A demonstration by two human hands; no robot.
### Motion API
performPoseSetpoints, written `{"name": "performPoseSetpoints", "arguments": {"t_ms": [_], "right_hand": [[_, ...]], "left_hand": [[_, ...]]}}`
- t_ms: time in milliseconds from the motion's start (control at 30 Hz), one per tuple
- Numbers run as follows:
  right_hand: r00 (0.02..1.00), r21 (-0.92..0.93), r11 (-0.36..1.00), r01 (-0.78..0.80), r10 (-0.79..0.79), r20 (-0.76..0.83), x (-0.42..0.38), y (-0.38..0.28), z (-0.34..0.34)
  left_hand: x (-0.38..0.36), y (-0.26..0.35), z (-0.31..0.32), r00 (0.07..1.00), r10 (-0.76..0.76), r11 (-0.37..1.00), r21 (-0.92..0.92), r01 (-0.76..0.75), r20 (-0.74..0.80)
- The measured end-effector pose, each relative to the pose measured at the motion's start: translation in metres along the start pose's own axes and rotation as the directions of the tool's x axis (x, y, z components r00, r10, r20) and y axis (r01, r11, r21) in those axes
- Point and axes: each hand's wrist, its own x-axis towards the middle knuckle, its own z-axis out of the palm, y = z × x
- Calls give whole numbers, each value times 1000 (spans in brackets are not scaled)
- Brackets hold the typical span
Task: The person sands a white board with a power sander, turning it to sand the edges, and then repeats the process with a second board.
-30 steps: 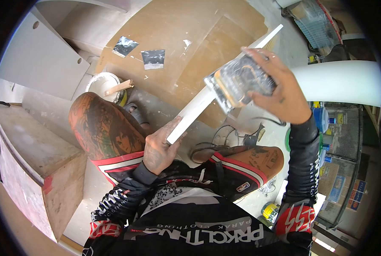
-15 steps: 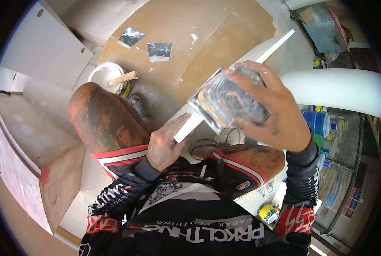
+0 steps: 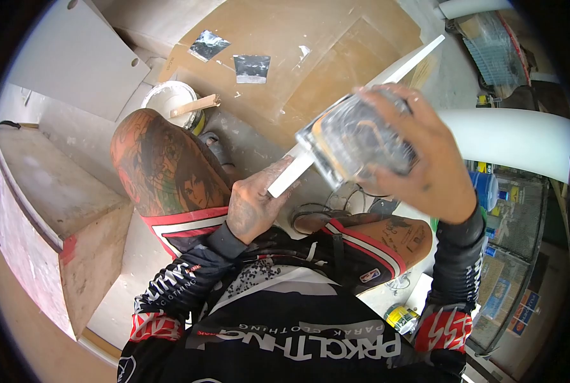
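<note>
Left grip (image 3: 253,203) held the white strip (image 3: 291,175); right grip (image 3: 428,156) clasped my dusty sander (image 3: 361,134). Bucket (image 3: 199,122) held a stick (image 3: 195,106), probably white paste (image 3: 167,96).

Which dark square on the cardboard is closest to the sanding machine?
The lower-right dark square in the picture; the upper-left dark square lies farther from the sanding machine.

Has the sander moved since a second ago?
Yes. Judged against the nearer dark scrap on the cardboard, the sander has shifted down and left in the picture, toward the left hand.
</note>
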Motion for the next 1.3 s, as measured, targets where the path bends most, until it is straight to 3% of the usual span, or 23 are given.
{"name": "performPoseSetpoints", "arguments": {"t_ms": [267,367,467,667,767,833,867,933,967,1000,1100,1133,1200,1300], "right_hand": [[986,134,985,-110,126,-113,9,84,-22],[979,92,996,2,17,-205,7,104,-18],[973,25,999,27,-21,-230,-1,92,-10],[955,137,990,-21,60,-290,-27,27,30],[950,177,983,37,21,-313,-44,5,53],[941,217,973,76,2,-338,-55,-5,68],[936,219,968,125,-42,-349,-60,-9,74],[926,223,960,167,-75,-370,-68,-13,83],[930,229,960,160,-69,-362,-71,-14,86],[932,233,960,155,-64,-356,-74,-13,89],[896,257,958,132,-4,-444,-78,12,102],[866,285,951,116,44,-499,-78,21,102],[822,228,972,60,81,-563,-76,46,96],[748,208,978,19,124,-652,-71,101,93]], "left_hand": [[2,2,-2,1000,0,1000,19,0,19],[2,1,-1,999,-28,1000,9,28,24],[3,0,-2,998,-56,998,-12,57,16],[6,-2,-6,999,-13,1000,7,13,50],[4,-2,-10,991,-95,994,-41,99,97],[-2,-9,-15,954,-209,977,4,214,214],[-1,-12,-14,953,-203,978,9,207,224],[-1,-16,-12,984,-11,1000,-12,13,180],[-4,-18,-13,979,-89,993,-56,101,186],[-5,-21,-13,977,-80,995,-50,91,199],[-7,-30,-17,936,-245,962,-55,267,251],[-5,-23,-15,936,-238,965,-50,259,260],[2,-8,-10,982,-133,988,-64,143,137],[3,-2,-13,973,-141,986,-61,154,184]]}}
